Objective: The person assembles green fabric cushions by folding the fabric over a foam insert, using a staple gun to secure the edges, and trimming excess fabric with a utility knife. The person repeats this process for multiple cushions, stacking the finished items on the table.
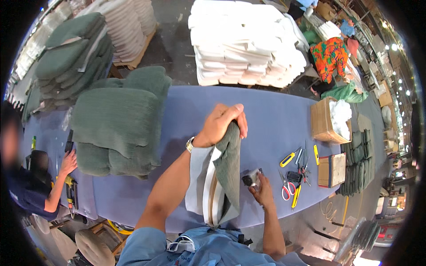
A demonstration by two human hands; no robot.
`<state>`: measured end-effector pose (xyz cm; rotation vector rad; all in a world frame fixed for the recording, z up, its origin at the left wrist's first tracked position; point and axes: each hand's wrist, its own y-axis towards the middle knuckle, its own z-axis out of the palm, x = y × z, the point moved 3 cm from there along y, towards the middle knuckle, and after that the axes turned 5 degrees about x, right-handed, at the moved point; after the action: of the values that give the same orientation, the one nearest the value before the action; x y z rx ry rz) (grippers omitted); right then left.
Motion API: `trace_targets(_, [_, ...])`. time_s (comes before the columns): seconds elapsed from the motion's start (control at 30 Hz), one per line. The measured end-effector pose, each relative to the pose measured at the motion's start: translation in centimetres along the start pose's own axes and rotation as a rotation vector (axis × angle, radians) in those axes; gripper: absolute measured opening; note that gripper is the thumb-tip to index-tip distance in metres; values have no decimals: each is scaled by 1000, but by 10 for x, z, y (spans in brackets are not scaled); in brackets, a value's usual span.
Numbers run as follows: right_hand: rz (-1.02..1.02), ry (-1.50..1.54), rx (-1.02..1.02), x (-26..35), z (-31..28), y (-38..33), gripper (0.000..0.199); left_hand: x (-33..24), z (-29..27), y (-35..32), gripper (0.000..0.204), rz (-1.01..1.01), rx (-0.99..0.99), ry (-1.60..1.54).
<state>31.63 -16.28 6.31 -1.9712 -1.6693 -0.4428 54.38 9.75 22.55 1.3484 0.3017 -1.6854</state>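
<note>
My left hand (222,124) is closed over the top of a dark green fabric cushion cover (229,168), which hangs upright in front of my body. Along the cover's open side run pale grey lining, white edging and a brown strip that looks like a zipper (212,195). To its right, low over the table, my right hand (262,190) has its fingers closed around a small black and whitish object (251,177); its kind is not clear. Scissors (288,189) with red and white handles lie just right of that hand.
Yellow cutters (287,159), pliers (303,170) and two boxes (326,170) are at right on the blue table (191,104). Stacked green cushions (117,119) stand at left. A co-worker's hand (69,162) is beyond them; white padding (244,44) is piled behind.
</note>
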Motion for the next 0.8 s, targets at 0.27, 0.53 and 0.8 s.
trace_targets(0.27, [-283, 457, -65, 156, -83, -26, 29, -33, 35, -54, 66, 150, -47, 302])
trace_targets(0.53, [-611, 580, -139, 209, -111, -58, 25, -68, 78, -123, 65, 189, -168, 458])
trace_targets(0.8, [-730, 499, 43, 178, -96, -89, 25, -79, 121, -154, 63, 221, -344, 579])
